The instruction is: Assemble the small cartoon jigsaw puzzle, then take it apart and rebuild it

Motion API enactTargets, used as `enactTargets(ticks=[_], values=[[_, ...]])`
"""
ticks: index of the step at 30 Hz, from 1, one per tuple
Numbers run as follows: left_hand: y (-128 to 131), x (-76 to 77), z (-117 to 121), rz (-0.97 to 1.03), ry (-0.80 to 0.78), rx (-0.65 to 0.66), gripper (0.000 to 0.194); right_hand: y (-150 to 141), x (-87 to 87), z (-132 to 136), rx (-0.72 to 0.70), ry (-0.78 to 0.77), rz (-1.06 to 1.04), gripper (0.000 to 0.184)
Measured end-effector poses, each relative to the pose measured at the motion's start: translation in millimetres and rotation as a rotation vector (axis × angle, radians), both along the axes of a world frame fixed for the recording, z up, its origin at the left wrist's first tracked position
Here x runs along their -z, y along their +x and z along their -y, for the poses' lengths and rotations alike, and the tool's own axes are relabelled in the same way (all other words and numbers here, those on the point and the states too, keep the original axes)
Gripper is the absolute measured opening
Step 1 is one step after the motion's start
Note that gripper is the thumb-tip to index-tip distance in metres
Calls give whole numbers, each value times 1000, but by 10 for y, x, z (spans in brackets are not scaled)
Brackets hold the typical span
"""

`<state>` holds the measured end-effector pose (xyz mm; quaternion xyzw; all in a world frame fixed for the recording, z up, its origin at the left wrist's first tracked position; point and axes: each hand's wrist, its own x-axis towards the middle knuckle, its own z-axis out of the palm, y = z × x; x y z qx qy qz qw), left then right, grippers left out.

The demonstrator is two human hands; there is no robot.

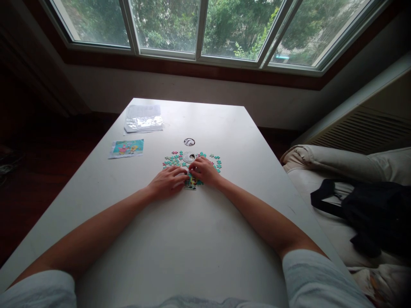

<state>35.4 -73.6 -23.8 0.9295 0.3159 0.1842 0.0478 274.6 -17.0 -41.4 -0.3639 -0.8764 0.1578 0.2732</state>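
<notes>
A partly joined jigsaw puzzle [192, 184], with teal, yellow and dark patches, lies flat on the white table [180, 248]. My left hand [170, 180] rests at its left side, fingers spread and slightly bent, the tips touching its edge. Over the upper right of the joined part, my right hand [204, 171] has its thumb and fingers drawn together in a pinch on what looks like a small puzzle piece, mostly hidden by the fingertips. Loose puzzle pieces [173, 160], mainly teal with some pink, are scattered beyond both hands. Among them lies a round, whitish disc [189, 157].
Another round item [189, 142] lies farther back. At the left are a colourful cartoon picture sheet [128, 148] and a clear plastic bag [144, 118] over papers. Right of the table, a dark cloth bag [375, 214] lies on a pale sofa [334, 162]. Windows [199, 30] stand beyond.
</notes>
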Motion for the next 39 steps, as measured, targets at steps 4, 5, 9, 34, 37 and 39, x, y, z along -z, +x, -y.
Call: enactTargets(ticks=[4, 5, 9, 34, 37, 39], values=[[-5, -6, 2, 10, -1, -3, 33, -7, -16, 31, 39, 18, 54, 5], [-4, -5, 3, 11, 1, -5, 34, -9, -25, 40, 48, 19, 62, 5], [8, -4, 6, 7, 12, -10, 35, -15, -53, 63, 67, 24, 85, 5], [-27, -64, 28, -13, 11, -102, 36, 135, -81, 141, 219, 189, 224, 10], [-29, -71, 31, -4, 2, -105, 36, 190, -87, 163, 236, 192, 202, 11], [-33, -62, 28, 6, 0, -103, 37, 229, -80, 179, 261, 190, 184, 12]])
